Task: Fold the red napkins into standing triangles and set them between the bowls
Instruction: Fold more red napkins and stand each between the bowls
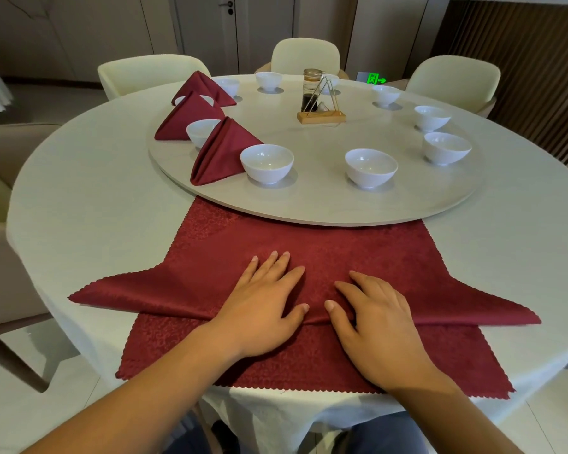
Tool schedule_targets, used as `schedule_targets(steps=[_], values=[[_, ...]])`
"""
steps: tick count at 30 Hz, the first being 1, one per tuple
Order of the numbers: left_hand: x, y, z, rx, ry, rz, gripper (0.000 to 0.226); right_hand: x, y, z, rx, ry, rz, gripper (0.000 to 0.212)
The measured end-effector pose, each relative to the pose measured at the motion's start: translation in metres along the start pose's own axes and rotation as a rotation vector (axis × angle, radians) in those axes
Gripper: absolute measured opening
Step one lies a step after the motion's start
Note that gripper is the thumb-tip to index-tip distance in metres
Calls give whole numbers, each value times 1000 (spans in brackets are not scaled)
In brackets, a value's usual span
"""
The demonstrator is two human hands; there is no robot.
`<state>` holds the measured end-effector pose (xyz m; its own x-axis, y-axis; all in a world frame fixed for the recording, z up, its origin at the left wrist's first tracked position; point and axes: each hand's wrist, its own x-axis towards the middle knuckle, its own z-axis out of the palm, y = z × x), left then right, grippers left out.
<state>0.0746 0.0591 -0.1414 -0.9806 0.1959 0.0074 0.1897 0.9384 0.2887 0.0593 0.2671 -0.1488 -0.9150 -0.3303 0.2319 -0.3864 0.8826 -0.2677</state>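
Note:
A large red napkin (341, 253) lies on the near part of the round table, its two side corners folded down into long points at left and right. My left hand (263, 306) and my right hand (377, 326) press flat on its middle, fingers spread, thumbs near each other at the fold. Three folded red napkins stand as triangles on the turntable (407, 208) at the left: the nearest triangle (220, 152), the middle triangle (184, 116) and the far triangle (204, 88). White bowls ring the turntable, among them the near left bowl (267, 163) and the near right bowl (370, 168).
A wooden holder with a wire triangle and a dark sauce jar (318, 99) stands at the turntable's centre. Cream chairs (304, 55) surround the table. The cream tablecloth (89, 208) hangs over the near edge.

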Motion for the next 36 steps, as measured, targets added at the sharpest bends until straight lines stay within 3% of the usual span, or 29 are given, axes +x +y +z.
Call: schedule_targets(steps=[4,8,14,20,25,32,36], values=[[11,12,-2,-91,92,61,57,2,-14,8,-15,-20,69,63],[13,16,12,31,-42,35,57,4,-20,14,-87,-83,78,73],[15,18,17,146,-91,-20,65,2,-13,10,-146,-226,117,94],[15,17,18,179,-100,-25,80,-7,41,-12,-161,-258,282,69],[16,17,19,178,-119,-33,93,-19,84,-31,-149,-258,415,73],[30,30,1,85,-203,-96,85,-21,85,-30,-150,-196,406,76],[51,63,7,71,-73,137,73,-21,86,-30,-141,-189,403,76]])
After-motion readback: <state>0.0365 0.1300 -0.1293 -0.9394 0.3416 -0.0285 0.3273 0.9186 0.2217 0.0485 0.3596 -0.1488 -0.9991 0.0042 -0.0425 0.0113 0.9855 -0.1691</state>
